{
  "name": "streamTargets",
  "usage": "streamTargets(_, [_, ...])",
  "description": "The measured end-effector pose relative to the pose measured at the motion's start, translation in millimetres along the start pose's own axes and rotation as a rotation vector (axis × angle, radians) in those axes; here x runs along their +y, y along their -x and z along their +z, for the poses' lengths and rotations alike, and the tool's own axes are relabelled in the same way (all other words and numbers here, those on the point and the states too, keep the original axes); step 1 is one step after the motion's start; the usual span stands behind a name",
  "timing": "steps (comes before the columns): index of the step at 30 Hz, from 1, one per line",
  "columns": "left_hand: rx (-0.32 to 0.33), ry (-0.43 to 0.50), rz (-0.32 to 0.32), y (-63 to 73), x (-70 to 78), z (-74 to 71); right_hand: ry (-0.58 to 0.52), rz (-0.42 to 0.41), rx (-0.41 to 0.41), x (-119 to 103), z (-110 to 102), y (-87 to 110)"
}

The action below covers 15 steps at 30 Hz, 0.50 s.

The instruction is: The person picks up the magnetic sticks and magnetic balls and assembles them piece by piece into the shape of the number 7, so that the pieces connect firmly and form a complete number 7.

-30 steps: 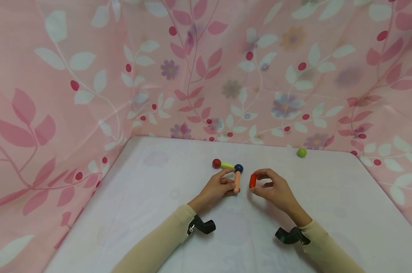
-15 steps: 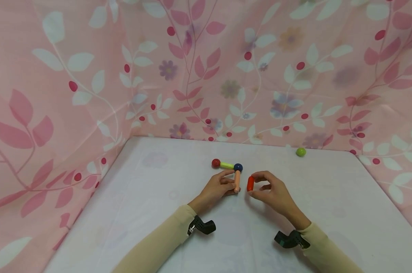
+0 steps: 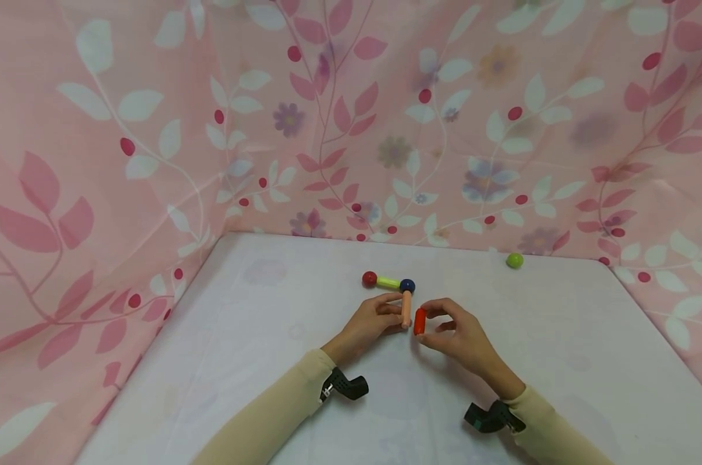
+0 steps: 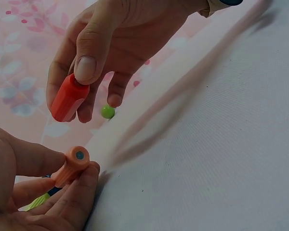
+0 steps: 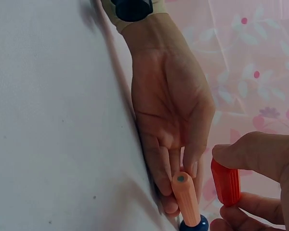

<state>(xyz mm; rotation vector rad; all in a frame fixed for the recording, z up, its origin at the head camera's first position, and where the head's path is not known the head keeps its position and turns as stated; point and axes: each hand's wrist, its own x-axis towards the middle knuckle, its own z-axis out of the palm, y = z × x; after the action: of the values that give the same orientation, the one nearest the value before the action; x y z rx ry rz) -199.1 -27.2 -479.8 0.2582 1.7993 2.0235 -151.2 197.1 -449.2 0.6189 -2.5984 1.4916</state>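
Observation:
My left hand pinches a short orange rod near its free end, where a small grey-blue disc shows in the wrist views. The rod's far end meets a dark blue ball. From that ball a yellow-green rod runs left to a red ball. Just right of the orange rod, my right hand holds a red rod by its two ends, between thumb and fingers. A small gap separates the red rod from the orange one.
A green ball lies at the back right of the white-covered table. Pink floral cloth hangs behind and to the left of the table. Each wrist bears a black camera mount.
My right hand has moved left and slightly nearer with the red rod, closing much of the gap to the orange rod. The left hand has stayed almost still.

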Motion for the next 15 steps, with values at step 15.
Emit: streamTargets(15, [0.015,-0.050,-0.002,0.8,0.8,1.3,-0.013,0.007,-0.039,-3.4,10.3,2.3])
